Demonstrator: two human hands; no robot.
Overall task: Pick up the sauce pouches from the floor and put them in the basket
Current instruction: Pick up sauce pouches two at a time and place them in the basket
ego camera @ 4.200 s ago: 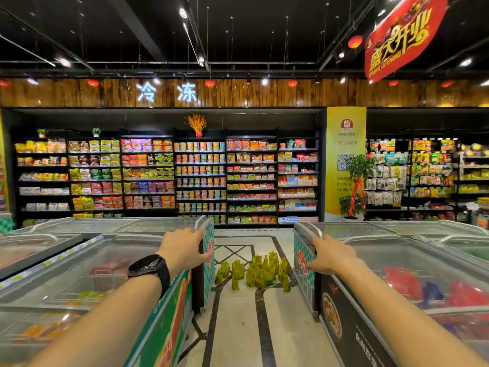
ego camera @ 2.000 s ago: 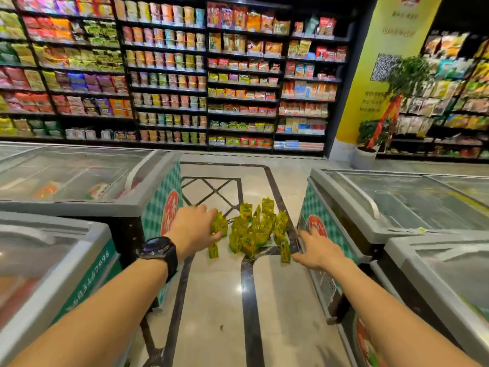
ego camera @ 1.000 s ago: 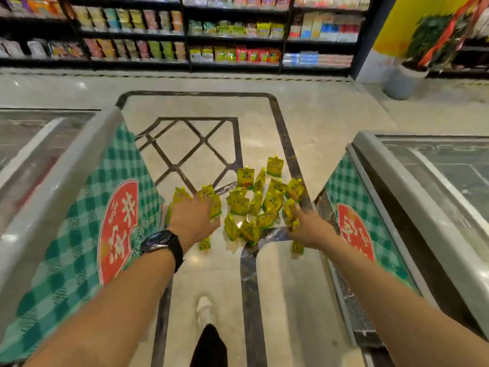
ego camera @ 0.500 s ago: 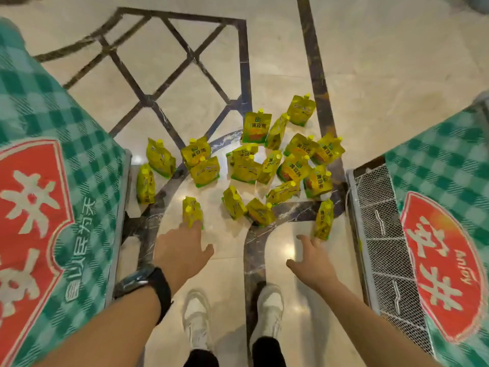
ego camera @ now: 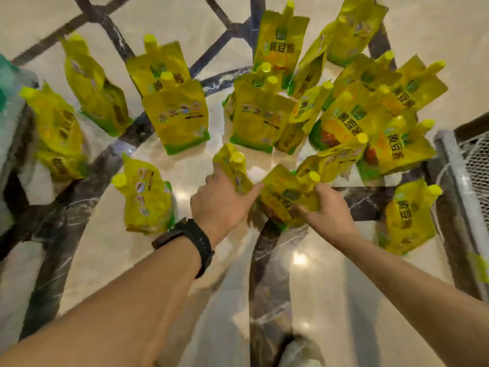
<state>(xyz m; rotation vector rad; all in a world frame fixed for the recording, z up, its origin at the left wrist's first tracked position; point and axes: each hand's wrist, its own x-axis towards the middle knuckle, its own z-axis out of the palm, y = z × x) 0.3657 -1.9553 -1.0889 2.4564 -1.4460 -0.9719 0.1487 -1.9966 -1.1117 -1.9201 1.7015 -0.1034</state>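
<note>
Several yellow sauce pouches with yellow caps stand scattered on the marble floor (ego camera: 317, 274), among them one at the left (ego camera: 146, 197) and one at the right (ego camera: 407, 218). My left hand (ego camera: 222, 205), with a black watch on its wrist, grips a pouch (ego camera: 234, 168) at the near middle of the group. Beside it, my right hand (ego camera: 325, 210) grips another pouch (ego camera: 287, 194). No basket is in view. The frame is blurred by motion.
A freezer's corner and its wire grille (ego camera: 473, 170) stand at the right edge. Another freezer's green edge (ego camera: 8, 83) shows at the far left. Dark inlay lines cross the pale floor between them.
The view has dropped close to the floor. Both hands have reached forward from open and empty, and each now holds a pouch at the near edge of the group.
</note>
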